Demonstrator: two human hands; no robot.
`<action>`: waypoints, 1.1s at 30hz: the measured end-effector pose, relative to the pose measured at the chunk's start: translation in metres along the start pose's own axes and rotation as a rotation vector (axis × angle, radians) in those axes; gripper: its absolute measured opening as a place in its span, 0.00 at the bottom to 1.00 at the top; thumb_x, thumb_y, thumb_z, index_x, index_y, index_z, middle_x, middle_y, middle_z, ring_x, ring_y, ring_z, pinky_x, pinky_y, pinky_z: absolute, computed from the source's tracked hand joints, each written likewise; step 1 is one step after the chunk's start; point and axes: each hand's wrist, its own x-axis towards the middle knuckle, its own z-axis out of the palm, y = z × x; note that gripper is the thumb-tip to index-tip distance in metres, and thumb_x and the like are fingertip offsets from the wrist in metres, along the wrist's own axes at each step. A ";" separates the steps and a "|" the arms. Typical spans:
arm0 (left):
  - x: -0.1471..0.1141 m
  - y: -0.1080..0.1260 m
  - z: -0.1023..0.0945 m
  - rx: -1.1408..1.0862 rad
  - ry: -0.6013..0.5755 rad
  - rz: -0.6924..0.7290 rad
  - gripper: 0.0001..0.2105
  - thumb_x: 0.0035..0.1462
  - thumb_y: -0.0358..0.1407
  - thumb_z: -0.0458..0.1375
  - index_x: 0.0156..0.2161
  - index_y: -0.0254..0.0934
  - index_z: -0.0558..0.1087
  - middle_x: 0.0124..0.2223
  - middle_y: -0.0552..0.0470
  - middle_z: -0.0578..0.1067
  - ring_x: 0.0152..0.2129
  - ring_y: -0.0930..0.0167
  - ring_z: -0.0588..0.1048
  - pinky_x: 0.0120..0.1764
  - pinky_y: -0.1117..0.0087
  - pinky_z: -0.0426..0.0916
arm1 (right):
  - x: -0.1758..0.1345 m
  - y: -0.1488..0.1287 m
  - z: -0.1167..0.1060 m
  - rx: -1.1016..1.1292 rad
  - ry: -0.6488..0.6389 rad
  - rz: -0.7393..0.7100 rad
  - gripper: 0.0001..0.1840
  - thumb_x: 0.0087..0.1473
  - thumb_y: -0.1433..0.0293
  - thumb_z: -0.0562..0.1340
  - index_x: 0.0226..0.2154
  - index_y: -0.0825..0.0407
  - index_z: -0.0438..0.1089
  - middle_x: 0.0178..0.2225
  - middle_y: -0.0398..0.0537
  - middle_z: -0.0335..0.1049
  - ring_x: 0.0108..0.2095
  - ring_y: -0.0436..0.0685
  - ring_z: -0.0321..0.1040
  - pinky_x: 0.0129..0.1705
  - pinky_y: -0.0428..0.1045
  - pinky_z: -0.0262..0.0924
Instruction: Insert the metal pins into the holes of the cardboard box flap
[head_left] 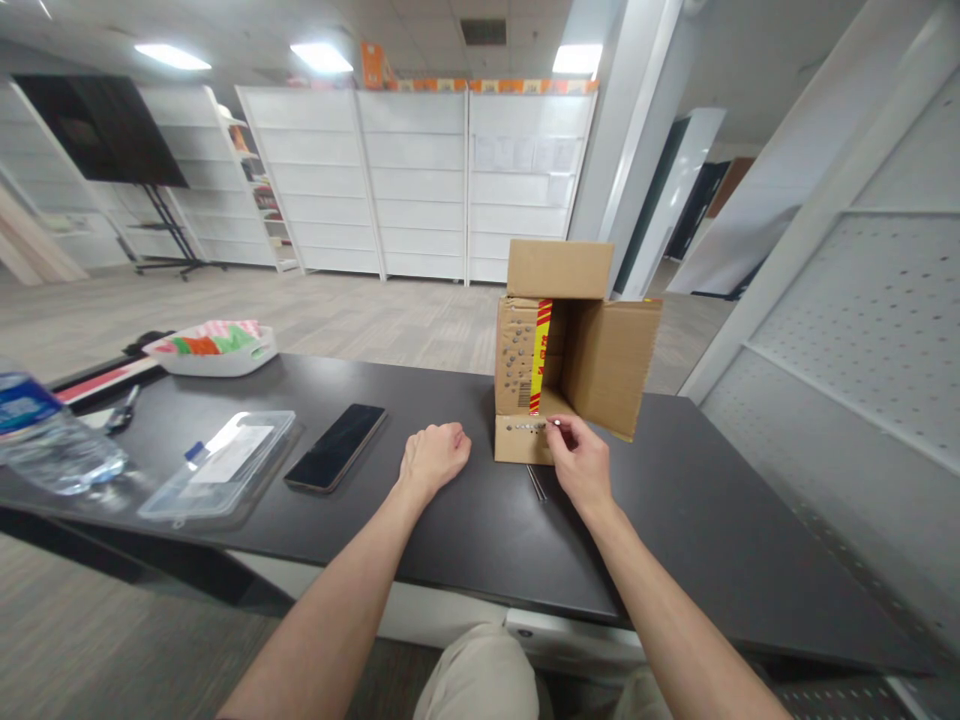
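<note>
This looks like a big office or stock room: rows of white shelves (420, 180), grey carpet floor (225, 310), panel lights (322, 57) in the ceiling, and a dark screen (105, 130) on a stand

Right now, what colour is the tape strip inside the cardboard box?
Yellow with red diagonal stripes, on the tape strip in the cardboard box; head view.

A brown corrugated cardboard box (570, 350) stands on its side on the dark tabletop, its open mouth facing the person and its flaps spread up, right and down. A yellow and red striped tape runs down its inner left wall. A row of small silvery round pins (525, 427) sits along the lower front flap. Two thin metal rods (536, 482) lie on the table just before it.
</note>
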 end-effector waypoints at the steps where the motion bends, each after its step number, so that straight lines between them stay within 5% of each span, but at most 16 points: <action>1: 0.000 0.000 0.000 0.000 0.003 0.002 0.17 0.58 0.40 0.42 0.35 0.40 0.73 0.36 0.44 0.77 0.34 0.62 0.75 0.35 0.66 0.65 | 0.000 0.000 0.000 0.011 -0.008 0.006 0.14 0.54 0.60 0.57 0.36 0.52 0.71 0.33 0.50 0.74 0.33 0.57 0.70 0.38 0.52 0.63; 15: 0.000 0.000 0.001 0.008 0.019 0.006 0.16 0.58 0.40 0.43 0.34 0.40 0.73 0.35 0.45 0.77 0.33 0.62 0.76 0.34 0.67 0.65 | 0.000 -0.003 0.001 0.083 -0.021 0.058 0.17 0.55 0.57 0.56 0.36 0.53 0.71 0.34 0.51 0.74 0.34 0.57 0.71 0.38 0.51 0.64; 33: 0.001 -0.001 0.002 -0.004 0.035 0.016 0.16 0.57 0.40 0.42 0.33 0.40 0.72 0.34 0.45 0.77 0.32 0.62 0.76 0.32 0.67 0.64 | 0.002 -0.001 0.000 -0.023 -0.012 -0.084 0.11 0.55 0.65 0.56 0.35 0.51 0.71 0.34 0.48 0.74 0.34 0.55 0.69 0.40 0.50 0.61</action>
